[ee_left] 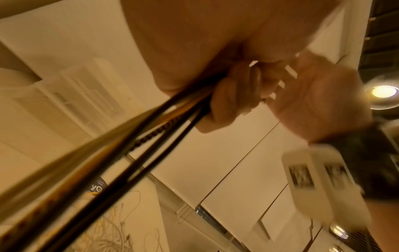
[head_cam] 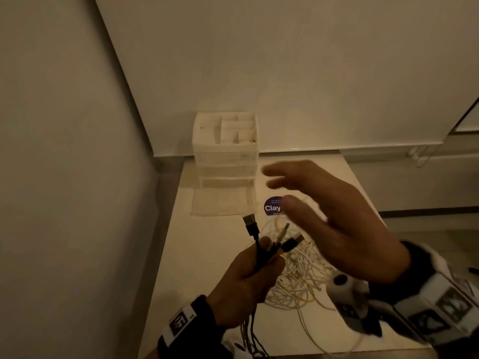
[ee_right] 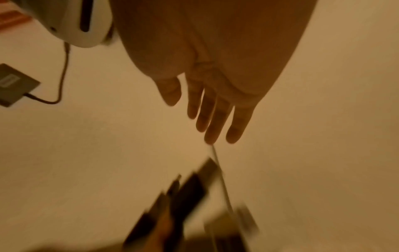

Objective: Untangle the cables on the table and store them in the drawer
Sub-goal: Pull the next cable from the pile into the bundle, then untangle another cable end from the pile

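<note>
Left hand (head_cam: 243, 286) fingers clamp dark cables (head_cam: 255, 251); right hand (head_cam: 334, 224), fingers apart, hovers above white tangle (head_cam: 298, 283).

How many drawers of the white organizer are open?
1. The bottom drawer of the organizer is pulled out onto the table; the drawers above it look closed, though they are faint.

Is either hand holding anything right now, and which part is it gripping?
The left hand grips a bundle of dark cables just below their plug ends. The right hand is open, holding nothing.
</note>
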Motion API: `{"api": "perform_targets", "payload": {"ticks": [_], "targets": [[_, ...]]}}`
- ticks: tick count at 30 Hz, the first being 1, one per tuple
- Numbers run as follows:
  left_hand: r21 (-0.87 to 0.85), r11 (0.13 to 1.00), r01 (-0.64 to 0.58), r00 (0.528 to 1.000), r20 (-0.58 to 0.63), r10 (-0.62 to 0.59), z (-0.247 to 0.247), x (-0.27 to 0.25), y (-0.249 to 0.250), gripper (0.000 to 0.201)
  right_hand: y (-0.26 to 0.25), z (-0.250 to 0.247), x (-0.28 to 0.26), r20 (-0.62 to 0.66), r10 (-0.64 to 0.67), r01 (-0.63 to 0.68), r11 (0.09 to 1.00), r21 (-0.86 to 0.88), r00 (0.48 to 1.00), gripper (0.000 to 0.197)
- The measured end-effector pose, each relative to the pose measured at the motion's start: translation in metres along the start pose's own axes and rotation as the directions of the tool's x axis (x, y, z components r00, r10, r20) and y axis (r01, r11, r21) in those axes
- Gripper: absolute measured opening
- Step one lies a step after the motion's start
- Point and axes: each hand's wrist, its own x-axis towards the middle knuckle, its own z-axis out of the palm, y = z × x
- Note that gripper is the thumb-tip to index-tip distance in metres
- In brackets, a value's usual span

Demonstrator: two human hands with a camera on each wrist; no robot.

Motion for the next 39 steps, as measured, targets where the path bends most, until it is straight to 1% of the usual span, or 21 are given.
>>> {"api": "perform_targets", "payload": {"ticks": [1,3,4,5,7,10,12,14,16,18,20,21,22,23,25,28,31,32,34,36,39], "targets": [[0.008,1.000,-0.007,1.000,0.012,0.007,0.003,0.000,0.001,0.023,-0.004,0.000,0.012,0.098,-0.030,0.038,0.996,-0.081,0.995,0.037],[0.038,0.998,-0.048,0.999,0.027,0.047,0.007,0.001,0.003,0.019,-0.004,0.006,0.023,0.286,-0.013,0.067,0.982,-0.179,0.958,0.031],[0.069,0.995,-0.066,0.998,0.025,0.064,0.008,0.001,0.007,0.016,-0.001,0.010,0.022,0.342,0.005,0.066,0.978,-0.196,0.940,0.028],[0.105,0.991,-0.080,0.997,0.022,0.079,0.009,0.001,0.009,0.023,0.003,0.014,0.019,0.355,0.009,0.064,0.979,-0.194,0.935,0.025],[0.128,0.987,-0.100,0.995,0.024,0.097,0.009,0.001,0.010,0.031,0.012,0.019,0.010,0.303,0.004,0.053,0.983,-0.178,0.953,0.019],[0.121,0.988,-0.097,0.995,-0.001,0.098,0.007,0.002,0.013,0.025,0.018,0.021,-0.001,0.199,-0.027,0.054,0.990,-0.129,0.980,0.017],[0.098,0.989,-0.108,0.994,-0.014,0.110,0.005,0.001,0.010,0.017,0.019,0.023,-0.006,0.213,-0.069,0.103,0.983,-0.153,0.975,0.017],[0.047,0.994,-0.101,0.995,-0.020,0.102,0.006,-0.001,0.005,0.004,0.016,0.024,-0.009,0.271,-0.071,0.132,0.968,-0.214,0.960,0.022],[0.024,0.997,-0.076,0.997,-0.028,0.077,0.008,-0.001,0.006,0.017,0.016,0.022,-0.010,0.302,-0.056,0.131,0.963,-0.236,0.952,0.026],[0.029,0.998,-0.064,0.996,-0.055,0.066,0.008,0.002,0.008,0.003,0.020,0.013,-0.008,0.234,-0.014,0.056,0.983,-0.174,0.972,0.026],[0.046,0.999,-0.014,0.996,-0.093,0.018,0.006,0.006,0.006,0.005,0.028,0.005,-0.009,0.089,0.082,-0.073,0.992,-0.103,0.993,0.028],[0.053,0.999,0.002,0.996,-0.095,0.003,0.006,0.008,0.003,0.008,0.031,0.005,-0.011,0.064,0.140,-0.134,0.987,-0.089,0.988,0.033],[0.058,0.998,0.010,0.995,-0.102,-0.004,0.006,0.008,0.000,0.011,0.033,0.010,-0.016,0.096,0.190,-0.182,0.979,-0.093,0.977,0.038],[0.051,0.999,0.020,0.995,-0.100,-0.015,0.006,0.010,-0.006,0.013,0.035,0.020,-0.022,0.173,0.226,-0.209,0.972,-0.111,0.959,0.040],[0.042,0.998,0.052,0.995,-0.082,-0.049,0.007,0.012,-0.019,0.024,0.040,0.041,-0.035,0.280,0.265,-0.233,0.962,-0.144,0.923,0.038],[0.046,0.992,0.119,0.987,-0.112,-0.113,0.003,0.013,-0.040,0.021,0.050,0.053,-0.047,0.204,0.273,-0.257,0.961,-0.103,0.940,0.029],[0.078,0.986,0.146,0.982,-0.129,-0.135,0.003,0.017,-0.052,0.042,0.053,0.054,-0.052,0.136,0.249,-0.237,0.967,-0.098,0.959,0.022],[0.061,0.987,0.148,0.979,-0.153,-0.138,0.003,0.021,-0.050,0.042,0.053,0.054,-0.052,0.134,0.243,-0.231,0.968,-0.100,0.961,0.021],[0.050,0.988,0.145,0.980,-0.144,-0.137,0.011,0.035,-0.042,0.032,0.061,0.046,-0.052,0.164,0.259,-0.258,0.966,-0.028,0.952,0.023],[0.036,0.988,0.148,0.983,-0.113,-0.144,0.022,0.051,-0.037,0.027,0.081,0.031,-0.051,0.187,0.319,-0.339,0.937,0.088,0.929,0.028],[-0.099,0.966,0.240,0.957,-0.144,-0.253,0.030,0.067,-0.031,0.020,0.130,-0.002,-0.051,0.061,0.418,-0.423,0.890,0.173,0.906,0.027]]}}
